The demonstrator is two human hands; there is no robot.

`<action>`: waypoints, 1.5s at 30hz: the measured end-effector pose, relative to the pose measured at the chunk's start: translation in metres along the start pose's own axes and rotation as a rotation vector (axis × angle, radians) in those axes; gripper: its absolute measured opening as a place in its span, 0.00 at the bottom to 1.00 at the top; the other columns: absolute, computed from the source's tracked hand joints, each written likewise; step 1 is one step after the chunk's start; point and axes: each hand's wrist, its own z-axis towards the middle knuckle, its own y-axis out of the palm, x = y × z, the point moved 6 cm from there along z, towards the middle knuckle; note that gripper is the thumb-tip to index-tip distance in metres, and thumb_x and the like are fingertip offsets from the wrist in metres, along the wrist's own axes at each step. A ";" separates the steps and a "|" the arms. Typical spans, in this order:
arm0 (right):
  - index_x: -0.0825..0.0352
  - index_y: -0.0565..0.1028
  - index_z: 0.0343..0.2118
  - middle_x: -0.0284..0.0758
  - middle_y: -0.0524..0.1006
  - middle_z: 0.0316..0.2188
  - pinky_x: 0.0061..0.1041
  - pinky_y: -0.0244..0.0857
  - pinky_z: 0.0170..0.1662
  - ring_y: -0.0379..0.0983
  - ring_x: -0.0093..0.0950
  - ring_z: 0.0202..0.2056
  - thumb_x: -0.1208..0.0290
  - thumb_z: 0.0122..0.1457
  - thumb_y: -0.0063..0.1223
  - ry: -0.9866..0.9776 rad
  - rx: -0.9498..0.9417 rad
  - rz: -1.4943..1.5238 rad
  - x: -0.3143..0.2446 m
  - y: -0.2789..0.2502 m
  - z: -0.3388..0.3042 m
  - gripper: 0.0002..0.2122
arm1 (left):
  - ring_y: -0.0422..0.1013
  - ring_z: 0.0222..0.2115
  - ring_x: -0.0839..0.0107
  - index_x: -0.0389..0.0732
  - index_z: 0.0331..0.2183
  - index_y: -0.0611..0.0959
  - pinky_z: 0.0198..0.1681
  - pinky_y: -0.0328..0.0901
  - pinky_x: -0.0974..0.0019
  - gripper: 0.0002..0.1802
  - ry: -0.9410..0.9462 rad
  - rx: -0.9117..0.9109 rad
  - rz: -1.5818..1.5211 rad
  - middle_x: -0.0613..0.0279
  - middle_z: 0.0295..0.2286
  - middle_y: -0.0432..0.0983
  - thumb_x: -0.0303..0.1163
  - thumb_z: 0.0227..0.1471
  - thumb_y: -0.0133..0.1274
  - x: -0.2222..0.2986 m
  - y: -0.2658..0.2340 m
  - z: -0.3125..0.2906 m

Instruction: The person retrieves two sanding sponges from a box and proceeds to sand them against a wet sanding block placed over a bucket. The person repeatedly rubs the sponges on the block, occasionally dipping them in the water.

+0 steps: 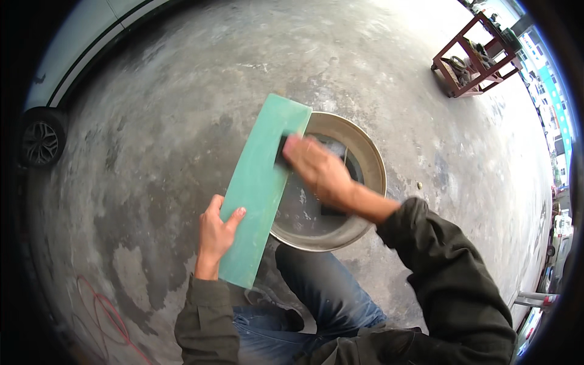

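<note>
Board (255, 188), long, flat and pale green, slants over the left side of one round metal pan (368, 146); the left hand (216, 236) pinches its edge, thumb on top, and the blurry right hand (322, 173) grips one small dark block (282, 151) at its face. Under them spreads a hard, blotchy gray floor (182, 109). I see one car (73, 42) with one wheel (41, 139) showing on the left and one dark red cart (449, 78) on the right.

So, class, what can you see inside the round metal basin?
Inside the basin: a greyish surface and a dark patch, too unclear to identify. The green board and right hand hide other parts.
</note>
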 end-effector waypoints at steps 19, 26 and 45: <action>0.69 0.71 0.57 0.43 0.69 0.61 0.34 0.66 0.59 0.68 0.39 0.59 0.80 0.55 0.46 0.365 0.233 0.099 0.089 -0.050 0.009 0.24 | 0.80 0.30 0.58 0.33 0.33 0.76 0.33 0.69 0.60 0.16 -0.031 -0.030 0.042 0.47 0.27 0.81 0.35 0.52 0.63 0.008 -0.001 0.000; 0.71 0.63 0.63 0.46 0.63 0.65 0.38 0.56 0.65 0.61 0.40 0.63 0.79 0.54 0.44 0.234 0.090 0.001 0.057 -0.004 0.007 0.30 | 0.80 0.31 0.53 0.33 0.33 0.76 0.34 0.69 0.58 0.17 -0.052 -0.030 0.062 0.45 0.28 0.81 0.37 0.51 0.63 0.008 -0.002 -0.001; 0.79 0.67 0.57 0.47 0.70 0.58 0.31 0.58 0.55 0.66 0.34 0.55 0.72 0.53 0.48 0.333 0.069 -0.275 0.049 -0.007 0.015 0.27 | 0.75 0.26 0.66 0.34 0.32 0.75 0.31 0.68 0.62 0.16 -0.043 -0.025 -0.023 0.53 0.25 0.79 0.34 0.51 0.63 0.011 0.003 -0.001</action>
